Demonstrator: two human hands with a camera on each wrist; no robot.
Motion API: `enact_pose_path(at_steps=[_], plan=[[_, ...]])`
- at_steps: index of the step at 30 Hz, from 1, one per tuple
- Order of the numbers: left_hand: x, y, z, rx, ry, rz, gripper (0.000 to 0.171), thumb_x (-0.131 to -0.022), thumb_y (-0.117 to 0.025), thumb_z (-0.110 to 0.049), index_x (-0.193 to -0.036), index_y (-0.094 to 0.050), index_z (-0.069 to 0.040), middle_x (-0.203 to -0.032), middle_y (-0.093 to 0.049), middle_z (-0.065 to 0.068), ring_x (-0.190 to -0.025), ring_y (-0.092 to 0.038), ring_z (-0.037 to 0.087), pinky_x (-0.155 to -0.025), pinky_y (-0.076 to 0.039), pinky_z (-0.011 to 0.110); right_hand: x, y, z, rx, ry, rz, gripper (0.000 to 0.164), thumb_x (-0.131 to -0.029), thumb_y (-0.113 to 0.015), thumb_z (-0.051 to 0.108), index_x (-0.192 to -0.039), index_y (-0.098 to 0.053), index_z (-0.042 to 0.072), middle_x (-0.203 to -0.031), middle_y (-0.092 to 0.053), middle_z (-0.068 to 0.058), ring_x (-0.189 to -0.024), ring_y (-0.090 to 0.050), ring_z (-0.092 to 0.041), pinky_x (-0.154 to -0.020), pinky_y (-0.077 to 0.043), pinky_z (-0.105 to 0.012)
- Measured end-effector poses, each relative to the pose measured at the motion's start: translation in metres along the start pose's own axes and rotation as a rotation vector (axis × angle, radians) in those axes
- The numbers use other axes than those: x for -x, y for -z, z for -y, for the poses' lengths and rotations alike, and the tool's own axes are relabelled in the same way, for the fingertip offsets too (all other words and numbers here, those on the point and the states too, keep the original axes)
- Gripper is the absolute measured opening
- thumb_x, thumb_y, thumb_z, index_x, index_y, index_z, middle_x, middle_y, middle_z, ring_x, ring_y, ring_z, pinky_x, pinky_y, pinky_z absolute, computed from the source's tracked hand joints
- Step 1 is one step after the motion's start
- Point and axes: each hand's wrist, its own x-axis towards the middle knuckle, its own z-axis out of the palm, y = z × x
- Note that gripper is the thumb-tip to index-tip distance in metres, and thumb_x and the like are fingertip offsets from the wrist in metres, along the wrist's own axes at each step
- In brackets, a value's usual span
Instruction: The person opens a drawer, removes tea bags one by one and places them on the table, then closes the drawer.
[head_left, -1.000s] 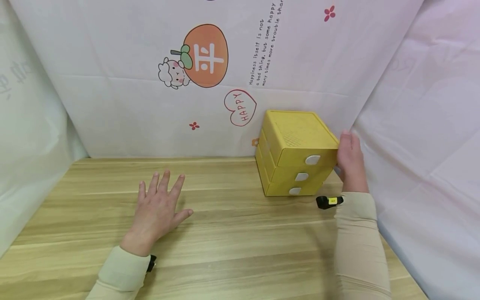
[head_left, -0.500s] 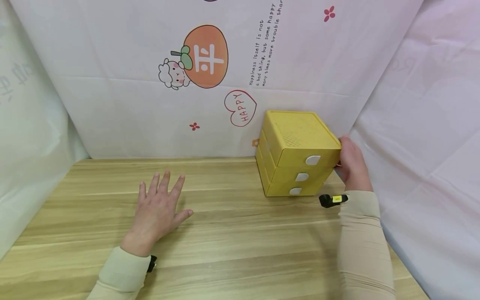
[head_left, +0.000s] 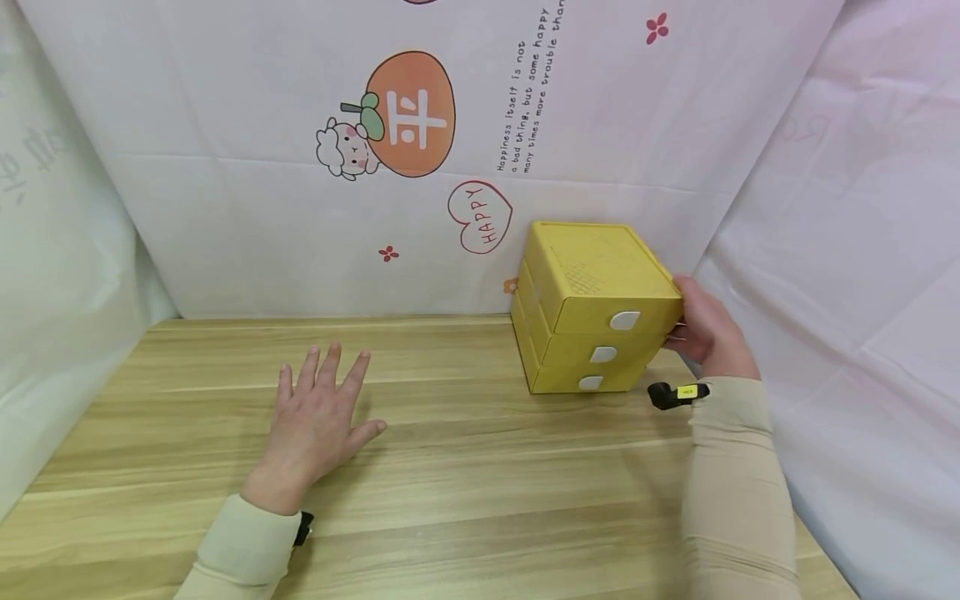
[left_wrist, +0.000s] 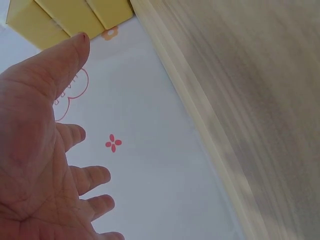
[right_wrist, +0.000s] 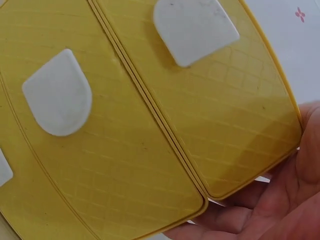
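Observation:
A yellow three-drawer box (head_left: 547,367) with white tab handles stands at the back right of the wooden table. My right hand (head_left: 711,325) touches its right side; the thumb lies at the upper edge and the other fingers reach along the side wall. In the right wrist view, the drawer fronts (right_wrist: 145,165) show shut, and fingers (right_wrist: 227,220) appear along the side, their tips partly hidden behind it. My left hand (head_left: 315,425) is over the table's left half, palm down, fingers spread and holding nothing. The left wrist view shows its thumb and palm.
The wooden table (head_left: 420,508) ends at a white printed backdrop (head_left: 285,242) behind the box. White cloth walls (head_left: 847,275) enclose both sides, the right one close beside my right hand. Small black cameras (head_left: 667,395) sit at the cuffs.
My right hand has shifted slightly right and down along the box's side and tilted, with its thumb now at the upper edge. The box and my left hand have stayed put.

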Motion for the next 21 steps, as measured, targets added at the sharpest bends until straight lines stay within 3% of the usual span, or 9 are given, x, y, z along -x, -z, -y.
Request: enact_pose_path(at_steps=[11, 16, 21], plan=[[0.000, -0.001, -0.001, -0.002, -0.004, -0.011, 0.098, -0.089, -0.075, -0.061, -0.165, -0.032, -0.017, -0.166, -0.029, 0.030, -0.153, -0.020, 0.054, -0.118, -0.010, 0.078, -0.003, 0.010, -0.003, -0.055, -0.066, 0.099, 0.060, -0.102, -0.044, 0.067, -0.124, -0.047, 0.011, -0.095, -0.070, 0.001, -0.091, -0.072, -0.021, -0.092, -0.058, -0.046], [-0.001, -0.001, -0.002, 0.000, -0.007, -0.017, 0.098, -0.089, -0.075, -0.061, -0.165, -0.033, -0.017, -0.166, -0.029, 0.030, -0.153, -0.020, 0.054, -0.118, -0.011, 0.079, -0.006, 0.011, -0.006, -0.061, -0.057, 0.156, 0.064, -0.101, -0.044, 0.069, -0.129, -0.045, 0.012, -0.106, -0.067, 0.001, -0.098, -0.071, -0.021, -0.096, -0.056, -0.048], [-0.001, -0.002, -0.002, 0.008, -0.006, -0.014, 0.098, -0.089, -0.075, -0.060, -0.165, -0.033, -0.017, -0.166, -0.028, 0.030, -0.153, -0.019, 0.055, -0.117, -0.010, 0.079, -0.010, 0.012, -0.009, -0.070, -0.029, 0.194, 0.057, -0.102, -0.042, 0.066, -0.130, -0.044, 0.017, -0.115, -0.062, 0.000, -0.103, -0.069, -0.020, -0.097, -0.054, -0.051]])
